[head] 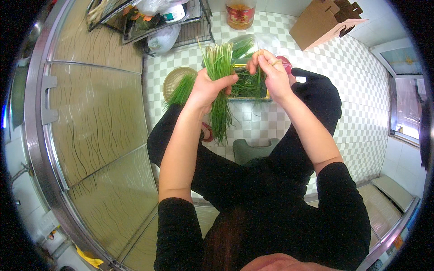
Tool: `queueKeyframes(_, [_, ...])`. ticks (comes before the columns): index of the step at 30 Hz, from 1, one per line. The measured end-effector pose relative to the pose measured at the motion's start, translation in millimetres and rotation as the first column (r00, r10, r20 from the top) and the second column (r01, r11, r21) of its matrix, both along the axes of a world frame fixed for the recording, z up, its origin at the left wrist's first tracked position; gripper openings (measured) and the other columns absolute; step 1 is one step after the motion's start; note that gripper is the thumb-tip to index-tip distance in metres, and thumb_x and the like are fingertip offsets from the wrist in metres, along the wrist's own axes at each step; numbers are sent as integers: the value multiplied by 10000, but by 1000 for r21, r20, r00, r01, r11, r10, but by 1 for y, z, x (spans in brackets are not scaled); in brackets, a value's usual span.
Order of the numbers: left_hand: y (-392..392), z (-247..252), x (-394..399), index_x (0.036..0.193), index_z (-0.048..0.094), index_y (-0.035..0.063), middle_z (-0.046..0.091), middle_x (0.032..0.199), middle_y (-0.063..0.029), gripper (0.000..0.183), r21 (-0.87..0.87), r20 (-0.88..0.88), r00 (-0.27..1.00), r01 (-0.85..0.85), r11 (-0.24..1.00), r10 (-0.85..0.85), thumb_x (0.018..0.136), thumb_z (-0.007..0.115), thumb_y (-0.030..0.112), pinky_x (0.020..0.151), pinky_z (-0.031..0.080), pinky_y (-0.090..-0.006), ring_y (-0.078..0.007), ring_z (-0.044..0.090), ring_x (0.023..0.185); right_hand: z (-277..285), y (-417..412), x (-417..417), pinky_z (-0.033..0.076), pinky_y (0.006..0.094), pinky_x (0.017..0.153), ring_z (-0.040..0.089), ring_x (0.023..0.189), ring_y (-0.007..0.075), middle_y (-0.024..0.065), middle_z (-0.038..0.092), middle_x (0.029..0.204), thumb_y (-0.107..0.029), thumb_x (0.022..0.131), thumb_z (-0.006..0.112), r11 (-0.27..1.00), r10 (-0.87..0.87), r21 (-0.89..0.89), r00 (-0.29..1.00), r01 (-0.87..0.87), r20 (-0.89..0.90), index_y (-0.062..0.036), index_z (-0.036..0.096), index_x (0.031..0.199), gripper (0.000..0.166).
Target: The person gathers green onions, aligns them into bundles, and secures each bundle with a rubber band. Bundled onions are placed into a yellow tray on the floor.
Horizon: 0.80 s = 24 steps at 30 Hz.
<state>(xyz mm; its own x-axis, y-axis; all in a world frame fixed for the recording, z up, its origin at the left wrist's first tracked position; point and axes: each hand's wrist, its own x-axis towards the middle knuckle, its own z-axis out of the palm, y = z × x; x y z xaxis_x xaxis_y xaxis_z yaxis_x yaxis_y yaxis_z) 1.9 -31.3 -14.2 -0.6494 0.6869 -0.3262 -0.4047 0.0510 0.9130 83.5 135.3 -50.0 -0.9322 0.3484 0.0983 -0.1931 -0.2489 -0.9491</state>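
Note:
My left hand point(207, 88) is wrapped around a thick bunch of garlic chives point(218, 62). Their pale cut ends point away from me and the green leaves hang down towards my lap. To its right, my right hand point(274, 73) pinches a few thin chive strands point(259, 77) between thumb and fingers. Below that hand stands a rectangular container point(249, 99) with loose green leaves in it, partly hidden by both hands. More chives point(183, 88) lie over a beige plastic basket point(169, 79) left of my left hand.
A clear plastic bag point(268, 41) with chives lies behind the container. Farther back are a jar with a red label point(240, 15), a cardboard box point(317, 25) and a black wire rack point(195, 34). A patterned cabinet front point(101, 118) bounds the left side. A grey-green stool point(249, 150) shows between my legs.

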Motion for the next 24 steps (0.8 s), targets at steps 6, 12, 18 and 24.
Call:
queueKeyframes(6, [4, 1, 6, 907, 605, 16, 584, 711, -17, 180, 28, 50, 998, 41, 999, -43, 750, 692, 17, 503, 420, -242, -118, 538, 553, 27, -11, 7, 409, 209, 558, 494, 584, 35, -24, 600, 695, -176, 842, 661, 993, 99, 37, 968, -110, 232, -28, 620, 972, 201])
queueKeyframes(12, [6, -2, 8, 910, 614, 6, 636, 781, -55, 159, 10, 87, 996, 9, 1000, -10, 766, 673, 36, 570, 475, -259, -142, 601, 631, 13, -9, 5, 409, 200, 568, 483, 580, 25, -37, 581, 620, -123, 797, 694, 976, -52, 218, 965, -5, 257, -19, 670, 849, 118])
queueKeyframes(18, [4, -5, 1, 863, 617, -14, 639, 768, -79, 116, -14, 91, 991, -94, 996, 95, 769, 671, 26, 595, 497, -269, -163, 623, 647, 6, -2, 6, 363, 190, 534, 429, 561, 21, -63, 541, 614, -139, 804, 692, 954, -123, 298, 960, 44, 253, -20, 676, 851, 129])
queueKeyframes(24, [1, -5, -2, 825, 614, -15, 631, 725, -77, 94, -43, 40, 993, -112, 993, 114, 767, 666, 37, 600, 495, -264, -153, 614, 644, 7, 5, 4, 354, 186, 536, 453, 580, 20, -51, 573, 652, -140, 806, 691, 948, -292, 193, 932, 252, 217, -28, 676, 841, 119])
